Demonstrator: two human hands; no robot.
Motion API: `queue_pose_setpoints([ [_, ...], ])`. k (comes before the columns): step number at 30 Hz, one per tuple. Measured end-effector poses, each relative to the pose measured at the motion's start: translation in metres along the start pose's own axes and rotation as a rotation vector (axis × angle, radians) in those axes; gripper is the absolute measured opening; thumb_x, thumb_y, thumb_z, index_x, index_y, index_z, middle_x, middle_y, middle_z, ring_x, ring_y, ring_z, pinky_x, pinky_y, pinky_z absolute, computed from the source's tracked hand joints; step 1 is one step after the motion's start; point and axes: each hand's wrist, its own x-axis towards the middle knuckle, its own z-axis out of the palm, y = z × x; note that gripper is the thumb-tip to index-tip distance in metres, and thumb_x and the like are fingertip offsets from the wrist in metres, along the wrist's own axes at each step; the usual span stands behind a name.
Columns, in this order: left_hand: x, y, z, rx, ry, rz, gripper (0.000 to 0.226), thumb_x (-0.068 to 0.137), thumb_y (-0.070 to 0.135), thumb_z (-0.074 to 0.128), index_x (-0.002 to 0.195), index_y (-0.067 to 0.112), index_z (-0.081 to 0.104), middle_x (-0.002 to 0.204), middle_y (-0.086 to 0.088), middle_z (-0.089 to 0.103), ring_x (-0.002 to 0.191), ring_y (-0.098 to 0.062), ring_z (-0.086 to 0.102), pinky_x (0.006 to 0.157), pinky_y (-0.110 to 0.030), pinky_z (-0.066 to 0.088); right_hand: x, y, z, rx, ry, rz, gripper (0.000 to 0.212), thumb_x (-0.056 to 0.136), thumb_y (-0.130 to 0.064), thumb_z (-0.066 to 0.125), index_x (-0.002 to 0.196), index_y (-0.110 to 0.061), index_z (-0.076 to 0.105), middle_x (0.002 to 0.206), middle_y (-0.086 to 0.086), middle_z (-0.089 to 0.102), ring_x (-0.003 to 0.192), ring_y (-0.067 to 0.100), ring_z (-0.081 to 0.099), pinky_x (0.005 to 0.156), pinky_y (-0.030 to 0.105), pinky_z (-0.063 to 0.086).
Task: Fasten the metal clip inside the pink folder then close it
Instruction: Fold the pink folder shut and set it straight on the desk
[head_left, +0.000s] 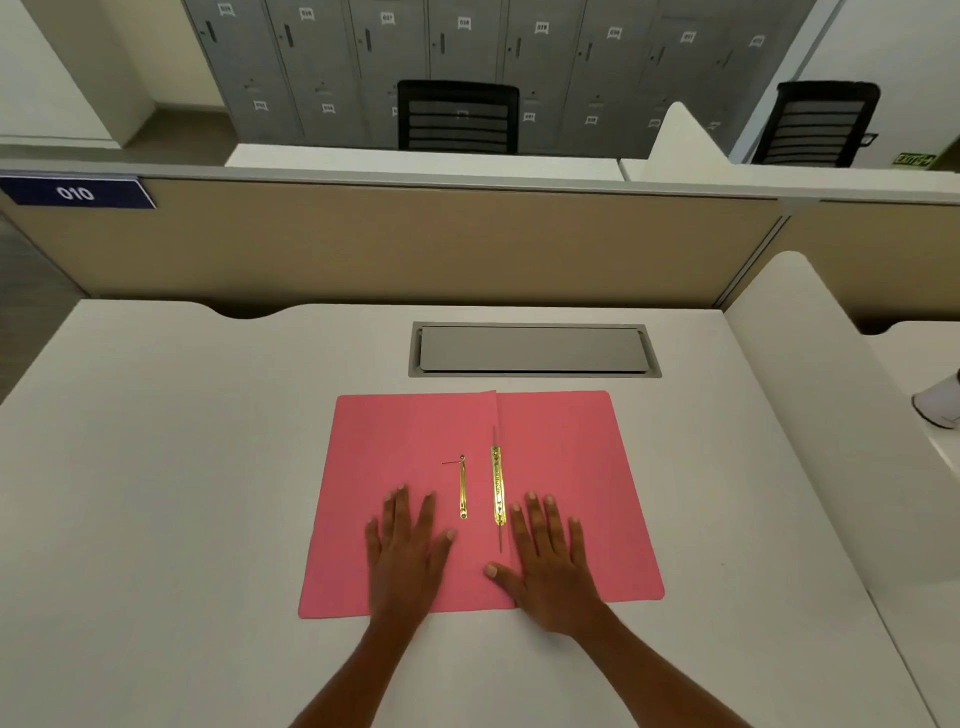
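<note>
The pink folder (561, 452) lies open and flat on the white desk, its fold running down the middle. Just right of the fold sits the gold metal clip bar (497, 486), with thin grey prongs sticking out at both ends. A second, narrower gold strip (463, 487) lies loose on the left flap. My left hand (408, 551) rests flat on the left flap, fingers spread, holding nothing. My right hand (545, 561) lies flat on the right flap beside the clip bar, also holding nothing.
A grey cable hatch (532, 349) is set into the white desk (156, 467) behind the folder. A tan partition (395, 244) closes the back, a white side panel (810, 395) the right. A white object (940, 402) shows at the right edge.
</note>
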Motion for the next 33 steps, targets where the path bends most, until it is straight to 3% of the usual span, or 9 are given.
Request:
queue_pose_setpoints([
  [2,-0.02,-0.009,-0.005,0.005,0.027,-0.109,0.083,0.096,0.072,0.007,0.168,0.033,0.019,0.179,-0.008,0.011,0.167,-0.032,0.009,0.133,-0.059,0.01,0.0,0.001,0.0,-0.009,-0.022,-0.009,0.1,0.094,-0.087,0.017,0.169,-0.023,0.0,0.175,0.01,-0.013,0.161,0.041,-0.011,0.129,0.066,-0.001],
  [5,-0.041,-0.015,-0.014,-0.001,0.059,-0.258,0.085,0.093,0.071,0.009,0.166,0.032,0.027,0.177,-0.011,0.02,0.165,-0.035,0.017,0.13,-0.062,0.019,0.0,0.001,-0.003,-0.013,-0.041,-0.015,0.1,0.094,-0.087,0.015,0.167,-0.024,-0.01,0.173,0.01,-0.024,0.161,0.04,-0.019,0.129,0.064,-0.007],
  [10,-0.059,-0.025,-0.026,-0.072,0.073,-0.462,0.077,0.099,0.069,0.042,0.164,0.03,0.031,0.175,-0.016,0.021,0.163,-0.036,0.019,0.128,-0.059,0.024,-0.004,-0.007,-0.01,-0.028,-0.061,0.013,0.101,0.095,-0.085,0.013,0.167,-0.018,-0.009,0.172,0.015,-0.021,0.161,0.042,-0.016,0.13,0.066,-0.001],
  [16,-0.057,-0.026,-0.036,-0.121,0.083,-0.562,0.096,0.086,0.07,0.066,0.155,0.009,0.04,0.165,-0.019,0.037,0.154,-0.039,0.035,0.112,-0.058,0.041,-0.029,-0.03,0.001,0.076,-0.037,0.004,0.112,0.08,-0.078,-0.02,0.165,-0.006,-0.01,0.173,0.02,-0.015,0.162,0.044,-0.008,0.134,0.057,0.005],
  [18,-0.054,-0.026,-0.039,-0.134,0.08,-0.585,0.102,0.081,0.072,0.072,0.152,0.005,0.04,0.159,-0.018,0.043,0.147,-0.039,0.041,0.106,-0.059,0.045,-0.042,-0.034,0.01,0.076,0.006,-0.003,0.106,0.089,-0.078,-0.012,0.166,-0.005,-0.004,0.174,0.018,-0.009,0.163,0.042,-0.001,0.133,0.053,-0.002],
  [20,-0.051,-0.028,-0.042,-0.152,0.081,-0.597,0.106,0.074,0.071,0.077,0.148,0.004,0.041,0.15,-0.018,0.049,0.139,-0.04,0.046,0.1,-0.059,0.048,-0.053,-0.034,0.018,0.066,0.009,-0.014,0.097,0.093,-0.072,0.002,0.166,-0.009,-0.011,0.174,0.014,-0.017,0.163,0.038,-0.011,0.126,0.043,-0.021],
  [22,-0.049,-0.029,-0.045,-0.183,0.08,-0.62,0.107,0.069,0.07,0.083,0.144,0.005,0.043,0.142,-0.017,0.051,0.134,-0.04,0.048,0.099,-0.06,0.047,-0.059,-0.032,0.021,0.078,-0.013,-0.028,0.093,0.094,-0.07,0.006,0.164,-0.014,-0.017,0.173,0.01,-0.025,0.16,0.035,-0.022,0.118,0.034,-0.032],
  [27,-0.043,-0.035,-0.054,-0.23,0.084,-0.659,0.091,0.071,0.06,0.087,0.136,0.008,0.05,0.136,-0.018,0.052,0.132,-0.041,0.048,0.104,-0.058,0.045,-0.059,-0.026,0.025,0.081,-0.033,-0.038,0.09,0.102,-0.07,0.016,0.158,-0.017,-0.03,0.17,0.006,-0.034,0.158,0.033,-0.03,0.116,0.032,-0.034],
  [33,-0.035,-0.049,-0.063,-0.354,0.127,-0.732,0.065,0.088,0.045,0.078,0.136,0.006,0.056,0.139,-0.023,0.055,0.135,-0.044,0.047,0.109,-0.06,0.041,-0.057,-0.023,0.028,0.085,-0.024,-0.051,0.092,0.099,-0.073,0.013,0.161,-0.018,-0.026,0.17,0.006,-0.035,0.159,0.034,-0.028,0.116,0.031,-0.034],
])
